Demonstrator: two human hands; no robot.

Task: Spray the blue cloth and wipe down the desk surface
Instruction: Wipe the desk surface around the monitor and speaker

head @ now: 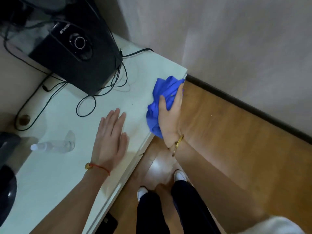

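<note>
Desk (55, 166): white top, running from the near left to a far corner by the wall.

Blue cloth (160, 98): bunched, lying at the desk's right edge near the far corner, part of it hanging over the edge.

Right hand (170, 114): on top of the blue cloth, thumb and fingers curled into the folds, gripping it against the desk edge. A gold-coloured bracelet sat at the wrist.

Left hand (111, 141): flat on the desk, palm down, fingers straight and together, holding nothing. A red string with a bead circled the wrist. It lay between the cloth and the bottle, apart from both.

Spray bottle (54, 146): clear plastic, white cap, lying on its side on the desk to the left of the left hand. Whether any liquid was in it could not be told through the blur.

Speaker (76, 51): black box with a round dial, standing at the back of the desk; thin black cables (87, 105) looped from it across the top.

Floor (236, 141): brown wood, beside the desk, with the person's white shoes and dark trousers on it.
</note>
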